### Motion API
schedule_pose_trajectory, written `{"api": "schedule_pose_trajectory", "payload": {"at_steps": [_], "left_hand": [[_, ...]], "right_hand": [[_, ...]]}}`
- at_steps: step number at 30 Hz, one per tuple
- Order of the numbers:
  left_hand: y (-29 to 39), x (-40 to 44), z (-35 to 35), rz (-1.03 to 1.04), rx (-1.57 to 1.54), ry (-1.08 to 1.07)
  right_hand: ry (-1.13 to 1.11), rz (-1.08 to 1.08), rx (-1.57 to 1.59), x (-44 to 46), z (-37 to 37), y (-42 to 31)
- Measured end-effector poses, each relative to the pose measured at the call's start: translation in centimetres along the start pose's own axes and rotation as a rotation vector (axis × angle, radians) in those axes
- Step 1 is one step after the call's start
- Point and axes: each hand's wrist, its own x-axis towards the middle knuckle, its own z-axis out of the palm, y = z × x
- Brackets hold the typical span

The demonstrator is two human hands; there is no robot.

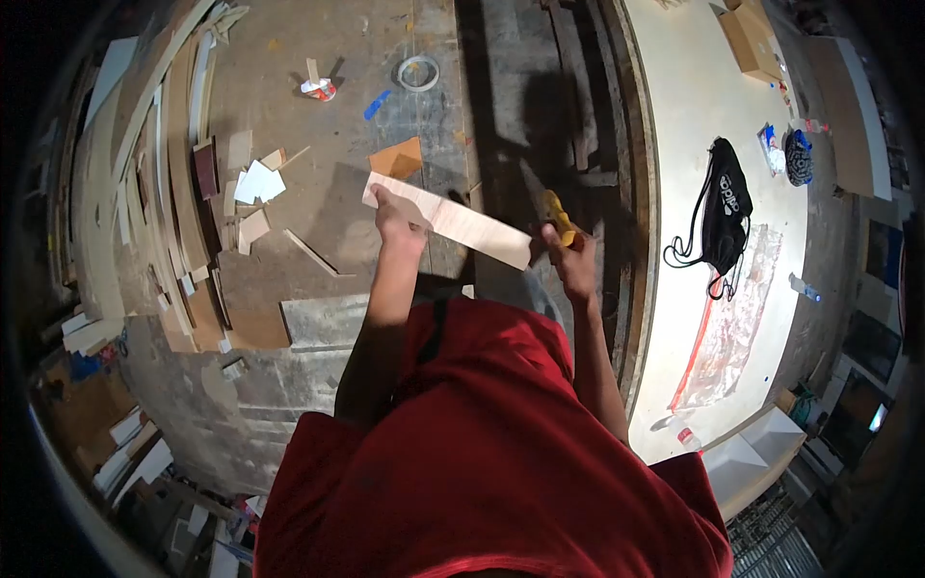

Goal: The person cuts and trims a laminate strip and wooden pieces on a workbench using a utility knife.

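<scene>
My left hand [398, 220] is closed on a short, pale wooden board [467, 225] near its left end, thumb on top. The board slants down to the right in front of my body. In my right hand [574, 258] is a handsaw [557, 214], gripped by its yellow handle. Its blade points up and away, hard to make out against the dark gap. The saw is just beyond the board's right end and seems apart from it. An orange-brown piece [397, 156] lies behind the board's left end.
Long wood strips [173, 183] are stacked at the left, with white and tan offcuts [258, 183] beside them. A tape roll [418, 73] lies at the far side. To the right, a pale panel [684, 96] bears a black drawstring bag [723, 207] and a plastic sheet [734, 318].
</scene>
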Motion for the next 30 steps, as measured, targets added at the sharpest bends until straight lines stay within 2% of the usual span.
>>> {"api": "schedule_pose_trajectory", "payload": {"at_steps": [2, 4, 5, 9, 11, 13, 14, 16, 18, 20, 22, 25, 27, 28, 30], "left_hand": [[-0.6, -0.7, -1.0, 0.004, -0.021, 0.034], [-1.4, -0.9, -1.4, 0.049, 0.041, 0.116], [-1.9, -1.0, -1.5, 0.093, -0.056, 0.079], [-1.5, -2.5, -2.2, 0.043, -0.06, -0.041], [-1.8, -2.0, -2.6, 0.092, -0.048, -0.066], [-2.1, -2.2, -2.5, 0.167, -0.026, -0.067], [-2.6, -2.0, -2.5, 0.165, -0.027, -0.067], [-4.0, -1.5, -3.0, 0.165, 0.041, -0.022], [-4.7, -1.0, -3.5, 0.115, 0.059, -0.009], [-6.4, 1.7, -5.4, 0.055, 0.054, -0.122], [-6.6, 2.0, -4.7, 0.03, 0.047, -0.164], [-3.2, 0.1, -0.4, 0.187, 0.252, -0.133], [-1.6, 2.8, 1.2, 0.509, 0.642, -0.252], [-0.4, 1.7, 3.5, 0.694, 0.877, -0.291], [-0.3, 2.2, 5.5, 0.929, 0.995, -0.593]], "right_hand": [[-0.012, 0.057, 0.131, 0.0, 1.4, -0.5], [-0.113, 0.054, 0.115, 0.5, 1.5, 0.5], [-0.123, 0.053, 0.114, 0.6, 1.4, 0.7], [-0.186, 0.086, 0.054, 0.8, 0.4, 0.7], [-0.199, 0.102, 0.025, 0.8, 0.5, -0.3], [-0.185, 0.056, -0.063, 0.8, 0.3, -1.3], [-0.184, 0.056, -0.065, 1.6, -0.4, 0.1], [-0.242, -0.084, -0.227, 3.7, -1.7, 2.8], [-0.266, -0.077, -0.11, 4.6, -2.1, 2.8], [-0.304, -0.027, -0.215, 5.3, -2.9, 3.1], [-0.258, -0.122, -0.445, 5.9, -3.7, 6.0], [-0.291, -0.114, -0.52, 5.2, -3.5, 7.7], [-0.042, 0.001, -0.261, 4.6, -3.3, 8.7], [-0.043, 0.005, -0.265, 4.0, -3.3, 7.9], [-0.015, 0.215, -0.076, 3.0, -3.1, 5.3]]}}
